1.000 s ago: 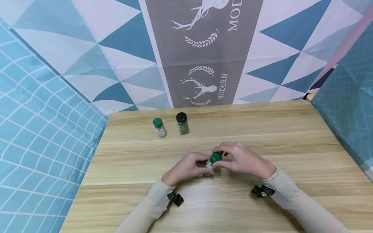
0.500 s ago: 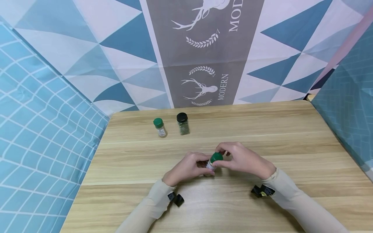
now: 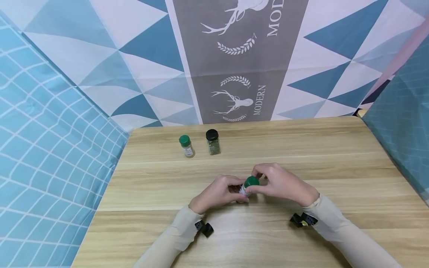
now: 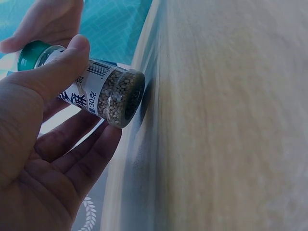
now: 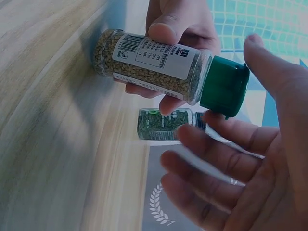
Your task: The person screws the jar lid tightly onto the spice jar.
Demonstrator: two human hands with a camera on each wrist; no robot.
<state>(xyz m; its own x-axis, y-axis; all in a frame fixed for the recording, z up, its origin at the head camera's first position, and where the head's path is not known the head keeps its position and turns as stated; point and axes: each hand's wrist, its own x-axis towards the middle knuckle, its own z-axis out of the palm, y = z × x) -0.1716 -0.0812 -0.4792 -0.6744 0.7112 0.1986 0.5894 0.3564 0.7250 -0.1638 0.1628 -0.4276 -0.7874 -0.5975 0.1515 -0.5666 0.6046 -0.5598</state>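
Observation:
A clear spice jar [image 5: 154, 67] with a green cap [image 5: 225, 86], a white label and pale seeds inside tilts just above the table. My left hand [image 3: 218, 191] grips its body, thumb [image 4: 72, 60] on the label side and fingers behind. My right hand [image 3: 281, 184] pinches the cap between thumb and index finger, its other fingers spread loosely in the right wrist view. The jar's far side is hidden by the left hand.
On the wooden table [image 3: 151, 190], toward the back, stand a second green-capped spice jar [image 3: 187, 149] and a black-capped jar of green herbs [image 3: 213, 146]. A patterned cloth [image 3: 238, 63] hangs behind the table's back edge.
My right index finger has shifted to the right across the green cap. The left hand keeps its grip on the jar. The head view has shifted slightly.

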